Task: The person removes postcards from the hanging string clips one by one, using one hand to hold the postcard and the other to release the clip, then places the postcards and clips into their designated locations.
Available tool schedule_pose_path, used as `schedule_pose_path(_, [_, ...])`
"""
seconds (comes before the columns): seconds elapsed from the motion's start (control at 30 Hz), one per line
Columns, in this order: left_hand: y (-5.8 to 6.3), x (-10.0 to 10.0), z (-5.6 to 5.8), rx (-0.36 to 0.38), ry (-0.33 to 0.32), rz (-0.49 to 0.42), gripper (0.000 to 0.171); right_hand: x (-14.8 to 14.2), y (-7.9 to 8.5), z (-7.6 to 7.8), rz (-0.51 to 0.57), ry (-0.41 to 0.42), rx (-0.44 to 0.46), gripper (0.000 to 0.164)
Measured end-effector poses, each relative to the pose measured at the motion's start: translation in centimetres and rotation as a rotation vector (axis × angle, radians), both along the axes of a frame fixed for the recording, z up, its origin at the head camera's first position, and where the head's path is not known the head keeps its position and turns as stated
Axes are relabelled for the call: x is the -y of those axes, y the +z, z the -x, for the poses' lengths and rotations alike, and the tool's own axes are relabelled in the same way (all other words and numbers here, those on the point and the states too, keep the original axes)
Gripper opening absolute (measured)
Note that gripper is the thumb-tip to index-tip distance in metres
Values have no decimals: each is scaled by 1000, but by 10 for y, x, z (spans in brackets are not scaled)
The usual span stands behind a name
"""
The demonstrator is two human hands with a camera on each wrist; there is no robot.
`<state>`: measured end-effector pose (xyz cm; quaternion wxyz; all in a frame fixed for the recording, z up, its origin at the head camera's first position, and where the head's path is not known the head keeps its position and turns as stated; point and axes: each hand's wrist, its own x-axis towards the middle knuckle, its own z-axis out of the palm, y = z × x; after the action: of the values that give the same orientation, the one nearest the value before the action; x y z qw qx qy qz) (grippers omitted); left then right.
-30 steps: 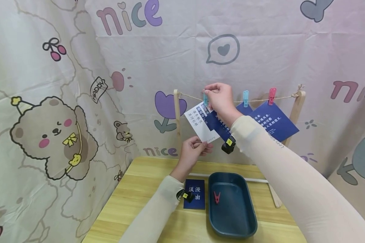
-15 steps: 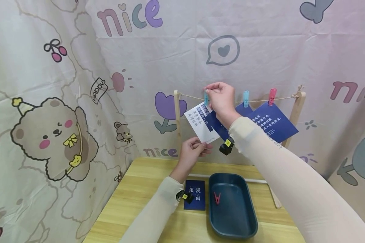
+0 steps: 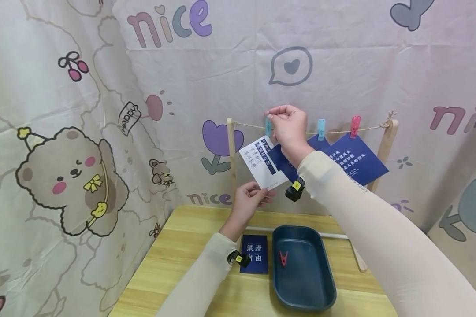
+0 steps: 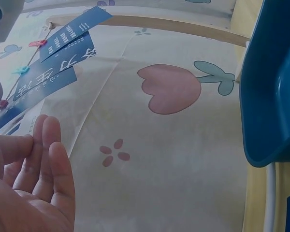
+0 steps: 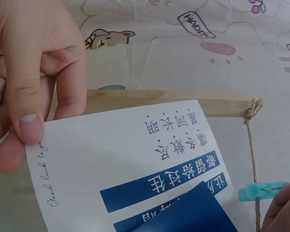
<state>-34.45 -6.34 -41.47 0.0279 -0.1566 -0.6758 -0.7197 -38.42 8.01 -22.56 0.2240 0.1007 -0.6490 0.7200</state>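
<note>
My left hand (image 3: pixel 247 203) pinches the lower corner of a white printed card (image 3: pixel 258 165) between thumb and fingers. The card hangs tilted under the rope (image 3: pixel 249 126), its right part overlapped by a blue card. My right hand (image 3: pixel 292 132) pinches a teal clothespin (image 5: pixel 257 192) that sits on the rope. In the right wrist view the white card's upper corner lies close beside this clothespin, seemingly apart from it. Farther right, a light-blue clothespin (image 3: pixel 321 129) and a pink-red clothespin (image 3: pixel 355 127) hold blue cards (image 3: pixel 358 158). My right hand and forearm hide part of the row.
A dark blue tray (image 3: pixel 306 286) stands on the wooden table (image 3: pixel 158 264) with a red clothespin (image 3: pixel 283 259) inside. Left of it lies a blue card (image 3: pixel 254 267). Wooden posts (image 3: pixel 232 154) carry the rope; a printed curtain (image 3: pixel 206 79) hangs behind.
The white card's top has shifted slightly down from the teal clothespin, and its face has turned a little. My left hand has dropped slightly, while the right hand keeps its pinch on the clothespin.
</note>
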Motion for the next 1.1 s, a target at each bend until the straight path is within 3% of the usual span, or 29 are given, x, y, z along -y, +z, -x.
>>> schedule_pose_path(0.6, [-6,5,-2,2,0,-5,18,-2,6,-4,76,18,-66,5])
schedule_pose_path(1.1, [-12,11,-3,5,14,13,19,-2,4,-10,34,53,-125,4])
